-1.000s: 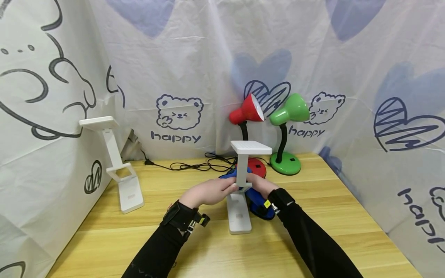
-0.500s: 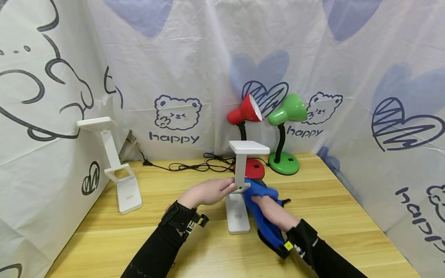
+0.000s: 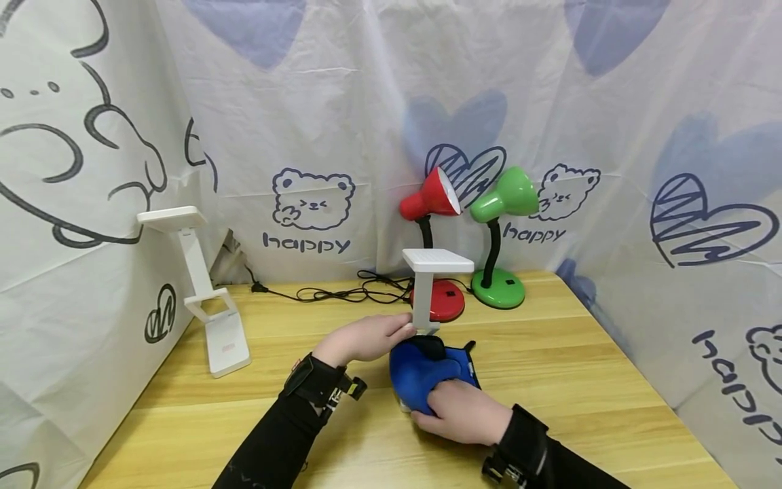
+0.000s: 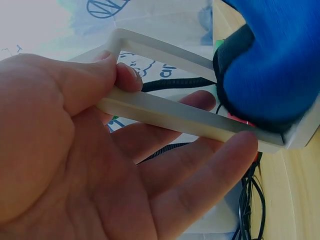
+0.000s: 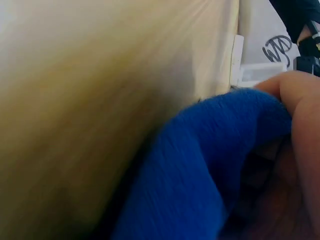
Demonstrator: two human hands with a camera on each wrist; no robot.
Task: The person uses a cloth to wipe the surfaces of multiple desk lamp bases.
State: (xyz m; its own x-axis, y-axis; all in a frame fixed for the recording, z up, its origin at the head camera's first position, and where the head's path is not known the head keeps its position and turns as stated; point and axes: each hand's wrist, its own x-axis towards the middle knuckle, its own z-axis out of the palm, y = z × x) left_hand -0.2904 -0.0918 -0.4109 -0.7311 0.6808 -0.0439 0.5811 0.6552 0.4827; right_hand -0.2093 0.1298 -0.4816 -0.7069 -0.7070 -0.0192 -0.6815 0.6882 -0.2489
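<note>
A white folding desk lamp (image 3: 438, 261) stands mid-table in the head view. My left hand (image 3: 364, 338) holds it from the left at the bracket under its stem. In the left wrist view, thumb and fingers pinch one bar of that white bracket (image 4: 165, 114). My right hand (image 3: 467, 413) grips a blue cloth (image 3: 418, 373) with black edging, bunched over the lamp's base, which it mostly hides. Close up in the right wrist view, the blue cloth (image 5: 185, 165) curls round within the fingers. Cloth also overlaps the bracket's end in the left wrist view.
Behind the white lamp stand a red desk lamp (image 3: 432, 195) and a green desk lamp (image 3: 507, 197). Black cords (image 3: 354, 293) lie along the back of the table. A second white folding lamp (image 3: 228, 343) stands at the left, beside the printed curtain (image 3: 232, 122).
My right hand has drawn the blue cloth from behind the bracket out to the right, then forward and left over the lamp's base. The left hand keeps its hold on the lamp.
</note>
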